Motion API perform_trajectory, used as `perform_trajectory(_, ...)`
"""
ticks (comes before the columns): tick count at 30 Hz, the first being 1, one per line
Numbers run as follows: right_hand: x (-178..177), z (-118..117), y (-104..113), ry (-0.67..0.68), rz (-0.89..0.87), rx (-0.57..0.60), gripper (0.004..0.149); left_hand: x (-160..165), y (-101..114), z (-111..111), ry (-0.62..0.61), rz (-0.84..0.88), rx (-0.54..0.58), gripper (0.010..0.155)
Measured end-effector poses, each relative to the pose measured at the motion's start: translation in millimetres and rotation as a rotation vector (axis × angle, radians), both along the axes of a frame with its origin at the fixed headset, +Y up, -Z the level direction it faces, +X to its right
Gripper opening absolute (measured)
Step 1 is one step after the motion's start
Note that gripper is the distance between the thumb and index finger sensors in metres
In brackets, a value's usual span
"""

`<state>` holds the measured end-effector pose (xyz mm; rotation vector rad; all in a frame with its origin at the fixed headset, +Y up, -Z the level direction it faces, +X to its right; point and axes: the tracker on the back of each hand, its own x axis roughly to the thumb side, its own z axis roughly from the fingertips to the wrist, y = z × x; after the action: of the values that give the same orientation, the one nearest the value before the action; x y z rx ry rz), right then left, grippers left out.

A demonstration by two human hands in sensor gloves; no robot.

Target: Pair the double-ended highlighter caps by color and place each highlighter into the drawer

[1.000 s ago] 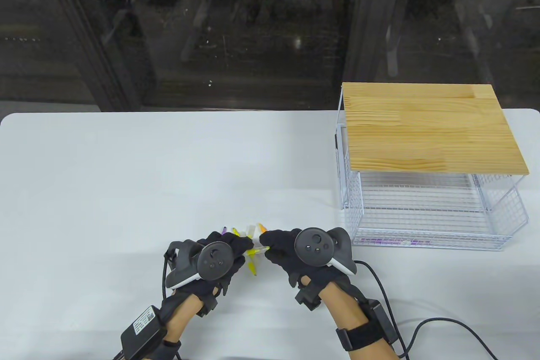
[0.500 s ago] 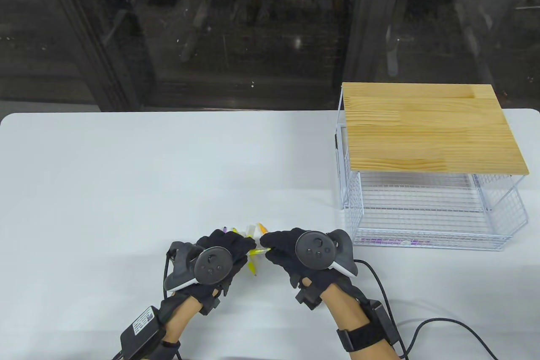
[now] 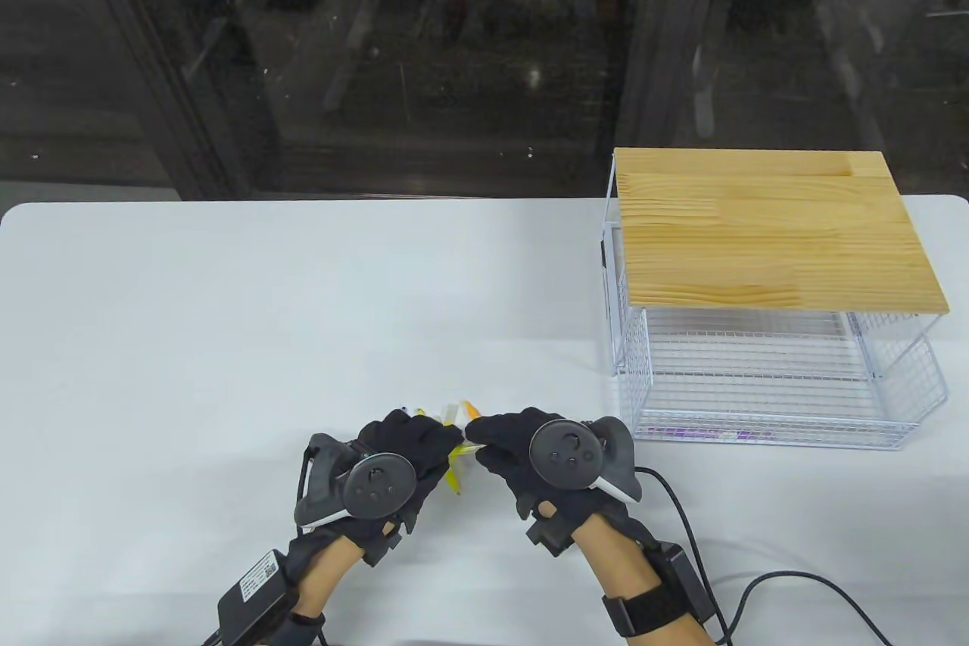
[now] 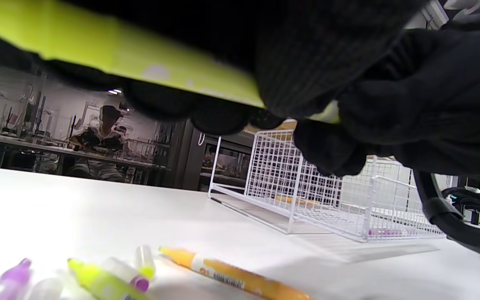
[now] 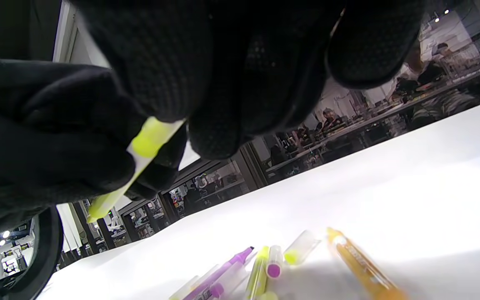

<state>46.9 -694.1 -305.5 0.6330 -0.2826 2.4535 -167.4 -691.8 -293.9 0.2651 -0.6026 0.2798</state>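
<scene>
The two gloved hands meet low on the table point(image 3: 227, 313) and cover most of the yellow highlighter point(image 4: 148, 66) — the left hand point(image 3: 394, 464) grasps its body, the right hand point(image 3: 522, 449) pinches the yellow cap point(image 5: 150, 139) at its end. Under them lie an orange pen point(image 5: 358, 264), a purple pen point(image 5: 227, 266) and loose caps, partly hidden. The wire drawer point(image 3: 772, 388) stands open to the right, something purple inside, hard to make out

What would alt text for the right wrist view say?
Close up from below, the black-gloved right hand and left hand hold a yellow highlighter above a white table. Beneath lie purple, yellow and orange highlighters and loose caps.
</scene>
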Motion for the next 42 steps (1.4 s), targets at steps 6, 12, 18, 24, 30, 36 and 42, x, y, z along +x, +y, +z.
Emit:
perform_trajectory(6, -2, 2, 3, 0.007, 0.060, -0.011, 0.042, -6, -2, -5, 0.011, 0.020, -0.059, 0.046)
perform_trajectory(12, -11, 2, -5, -0.027, 0.193, 0.015, 0.046, -6, -3, -7, 0.051, -0.050, -0.047, 0.047)
perform_trajectory(18, -20, 4, -9, -0.048, 0.231, 0.055, 0.048, -3, -3, -7, 0.047, -0.035, -0.053, 0.047)
perform_trajectory(24, -18, 7, -4, -0.109, 0.281, 0.125, 0.042, -14, 7, -7, 0.092, 0.029, -0.056, 0.047)
perform_trajectory(30, -5, 2, 1, -0.187, 0.331, 0.152, 0.042, -59, 29, -10, 0.238, 0.127, 0.025, 0.047)
perform_trajectory(36, 7, -4, 0, -0.252, 0.317, 0.108, 0.042, -86, 22, -25, 0.379, 0.119, -0.066, 0.044)
perform_trajectory(42, 15, -10, -3, -0.274, 0.300, 0.070, 0.044, -84, -15, -47, 0.484, -0.117, -0.253, 0.044)
